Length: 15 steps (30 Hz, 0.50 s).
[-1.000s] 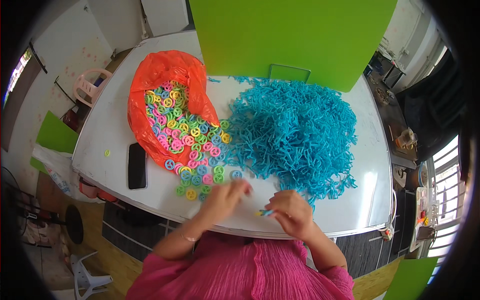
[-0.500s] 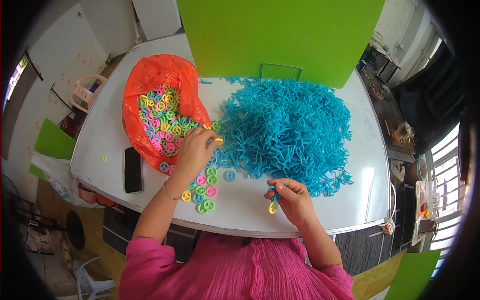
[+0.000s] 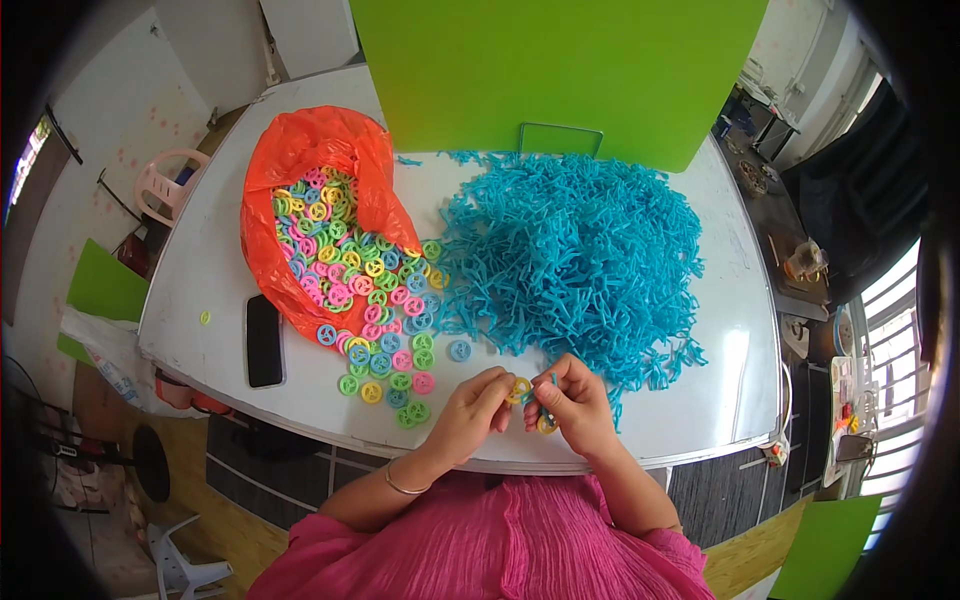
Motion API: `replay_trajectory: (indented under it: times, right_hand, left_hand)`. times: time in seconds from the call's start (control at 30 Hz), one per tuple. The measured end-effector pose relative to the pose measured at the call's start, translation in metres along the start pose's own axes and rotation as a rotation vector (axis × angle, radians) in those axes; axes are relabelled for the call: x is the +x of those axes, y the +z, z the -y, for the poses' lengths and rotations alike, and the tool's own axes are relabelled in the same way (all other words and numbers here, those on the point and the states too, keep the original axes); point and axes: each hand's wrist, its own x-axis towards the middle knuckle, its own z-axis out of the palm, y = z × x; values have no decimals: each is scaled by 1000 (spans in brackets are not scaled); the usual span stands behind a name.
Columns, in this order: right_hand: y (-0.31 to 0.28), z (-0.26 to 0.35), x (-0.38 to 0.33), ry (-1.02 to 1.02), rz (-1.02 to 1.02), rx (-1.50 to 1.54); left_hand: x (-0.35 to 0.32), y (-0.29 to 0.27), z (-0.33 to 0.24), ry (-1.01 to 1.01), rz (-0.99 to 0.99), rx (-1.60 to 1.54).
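Note:
My left hand (image 3: 474, 412) pinches a yellow plastic ring with spokes (image 3: 519, 390), close against my right hand. Between the fingers of my right hand (image 3: 575, 405) is a blue plastic piece (image 3: 532, 396), with a second yellow ring (image 3: 546, 423) hanging at its lower end. Whether the blue piece touches the ring in my left hand is too small to tell. Ahead of my right hand lies a big heap of thin blue plastic pieces (image 3: 575, 260). Left of it, small spoked rings in pink, green, yellow and blue (image 3: 385, 300) spill from an open red plastic bag (image 3: 265, 240).
A black phone (image 3: 265, 342) lies beside the bag on the white table (image 3: 205, 260). At the table's back stands a tall green panel (image 3: 560, 80) with a wire stand (image 3: 561, 138) at its foot. One blue ring (image 3: 459, 350) sits apart, between the loose rings and the heap.
My left hand has come from the rings by the bag, back and to the right, carrying a yellow ring to my right hand. My right hand still grips the blue piece.

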Motion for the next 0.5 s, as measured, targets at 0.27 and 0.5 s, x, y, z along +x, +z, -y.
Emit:
replay_trajectory:
  times: [0.27,0.5]
  right_hand:
    - [7,-5,-1,-145,-133,-543]
    - [1,-10,1,-211,-89,-793]
  left_hand:
    - [-3,4,2,11,-129,10]
    - [-6,2,3,-206,-116,-264]
